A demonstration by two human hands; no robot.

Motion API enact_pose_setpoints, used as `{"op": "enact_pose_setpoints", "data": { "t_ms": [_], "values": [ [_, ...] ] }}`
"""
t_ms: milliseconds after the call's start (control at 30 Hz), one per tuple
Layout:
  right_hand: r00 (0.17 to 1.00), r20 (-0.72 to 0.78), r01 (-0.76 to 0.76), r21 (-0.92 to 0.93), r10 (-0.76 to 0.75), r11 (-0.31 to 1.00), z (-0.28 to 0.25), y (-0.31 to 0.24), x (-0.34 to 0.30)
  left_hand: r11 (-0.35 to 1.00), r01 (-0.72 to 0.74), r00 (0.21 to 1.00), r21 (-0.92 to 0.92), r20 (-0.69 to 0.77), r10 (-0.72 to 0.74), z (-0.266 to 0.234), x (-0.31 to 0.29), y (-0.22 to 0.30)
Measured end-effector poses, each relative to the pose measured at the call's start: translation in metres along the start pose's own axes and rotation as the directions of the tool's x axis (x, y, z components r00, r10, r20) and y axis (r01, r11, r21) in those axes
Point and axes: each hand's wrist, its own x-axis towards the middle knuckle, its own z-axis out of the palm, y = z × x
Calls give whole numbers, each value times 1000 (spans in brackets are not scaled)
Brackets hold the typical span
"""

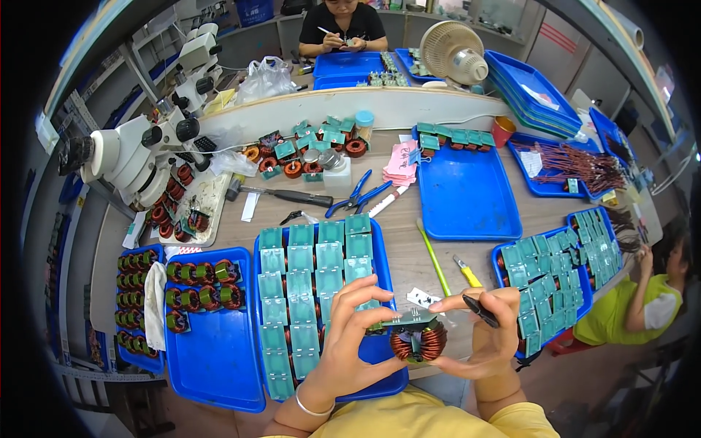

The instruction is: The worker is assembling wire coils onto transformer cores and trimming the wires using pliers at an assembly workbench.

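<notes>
My left hand (349,343) and my right hand (491,347) hold a copper-wound toroidal coil (420,343) between their fingers in front of me. A small green circuit board (410,318) sits along the coil's top, with short pins standing up from it. Tucked in my right hand is also a dark, slim, pointed tool (481,312), whose kind I cannot make out. Just left of the coil is a blue tray (387,292) filled with rows of green-board coils (299,285). A small white card with dark bits (422,298) lies behind the coil.
Around are a half-filled blue tray (215,365), a blue tray (467,197) with boards at its far end, pliers (358,197), a hammer (292,196), a yellow cutter knife (467,274), a green stick (434,259) and a microscope (124,157). Two other people sit nearby.
</notes>
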Motion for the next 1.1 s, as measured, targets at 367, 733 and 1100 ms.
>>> {"op": "enact_pose_setpoints", "data": {
  "t_ms": [367,733,1100],
  "values": [
    [995,-100,-19,101,29,995,1,6,-4,989,-49,999,-139,-16,47,0,-6,-2],
    [892,55,-410,-316,448,855,7,74,-80,994,34,974,103,-227,-9,16,0,-19],
    [868,-136,-452,-617,478,645,5,119,-81,978,-43,960,203,-262,96,24,-2,-22]
  ]
}}
